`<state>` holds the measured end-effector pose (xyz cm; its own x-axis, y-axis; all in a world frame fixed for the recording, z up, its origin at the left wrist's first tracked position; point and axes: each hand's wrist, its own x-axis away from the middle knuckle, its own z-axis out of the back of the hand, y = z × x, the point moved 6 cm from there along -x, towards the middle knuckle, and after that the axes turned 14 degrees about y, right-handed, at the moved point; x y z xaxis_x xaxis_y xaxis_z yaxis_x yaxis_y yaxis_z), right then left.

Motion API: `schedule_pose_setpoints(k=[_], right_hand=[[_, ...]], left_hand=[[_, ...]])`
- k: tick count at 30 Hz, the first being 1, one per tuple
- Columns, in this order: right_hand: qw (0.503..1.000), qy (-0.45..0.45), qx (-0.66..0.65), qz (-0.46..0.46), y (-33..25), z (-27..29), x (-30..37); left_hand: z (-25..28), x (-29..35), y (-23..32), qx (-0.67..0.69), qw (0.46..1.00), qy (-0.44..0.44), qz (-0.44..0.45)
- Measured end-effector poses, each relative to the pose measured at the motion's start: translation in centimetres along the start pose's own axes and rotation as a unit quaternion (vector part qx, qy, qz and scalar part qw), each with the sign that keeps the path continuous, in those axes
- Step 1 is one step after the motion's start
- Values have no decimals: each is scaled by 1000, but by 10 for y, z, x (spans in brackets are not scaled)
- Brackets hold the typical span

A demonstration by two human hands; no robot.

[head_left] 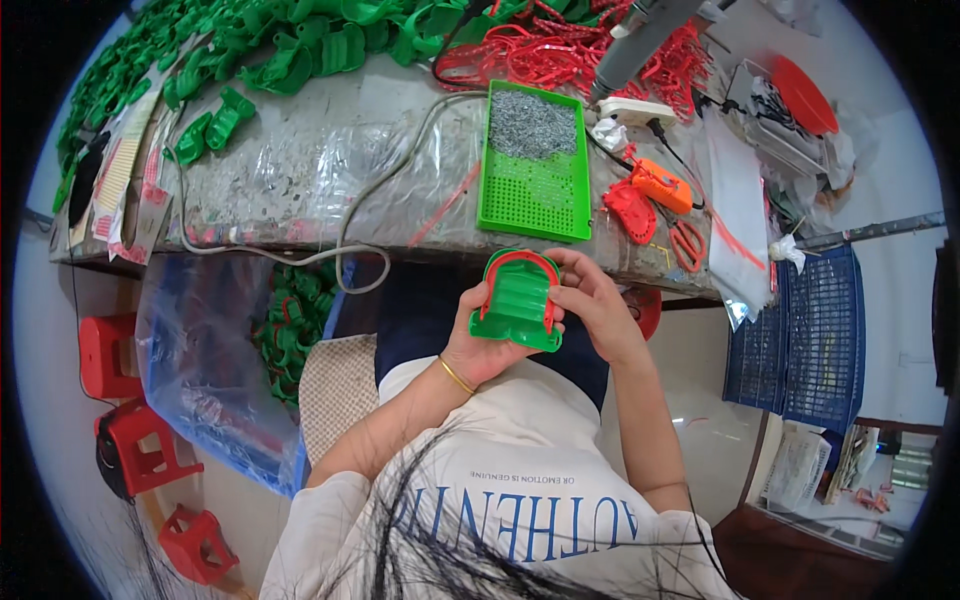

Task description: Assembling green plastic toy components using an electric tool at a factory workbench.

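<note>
Just in front of the table's edge, I hold a curved green plastic shell (523, 290) over my lap. A red U-shaped strip (520, 256) runs round its upper rim and down both sides. My left hand (478, 350) supports the shell from below and the left, with the thumb along its left edge. My right hand (600, 312) has its fingers closed on the right edge, touching the red strip. Beyond the shell, a green perforated tray (533, 190) lies on the table, with a heap of small grey metal pieces (530, 123) in its far half.
Green plastic parts (330, 45) and red straps (665, 60) pile up at the back. An orange tool (662, 185) and red-handled scissors (688, 245) lie right of the tray. A grey cable (350, 215) hangs over the edge. A plastic-lined blue bin (215, 370) stands left.
</note>
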<state>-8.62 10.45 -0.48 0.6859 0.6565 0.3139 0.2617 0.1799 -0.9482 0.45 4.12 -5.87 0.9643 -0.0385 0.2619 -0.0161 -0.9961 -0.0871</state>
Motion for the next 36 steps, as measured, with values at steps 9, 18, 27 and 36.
schedule_pose_setpoints(k=[9,18,27,36], right_hand=[[1000,-3,6,-30,8,-1,-7],[993,-24,118,15,-22,11,-16],[877,237,119,400,-182,38,-75],[929,-46,134,342,-215,13,-152]], left_hand=[[7,-1,3,34,999,7,4],[0,-4,7,11,1000,-20,-2],[2,2,0,-25,999,25,-12],[-1,-3,4,-30,999,41,-13]])
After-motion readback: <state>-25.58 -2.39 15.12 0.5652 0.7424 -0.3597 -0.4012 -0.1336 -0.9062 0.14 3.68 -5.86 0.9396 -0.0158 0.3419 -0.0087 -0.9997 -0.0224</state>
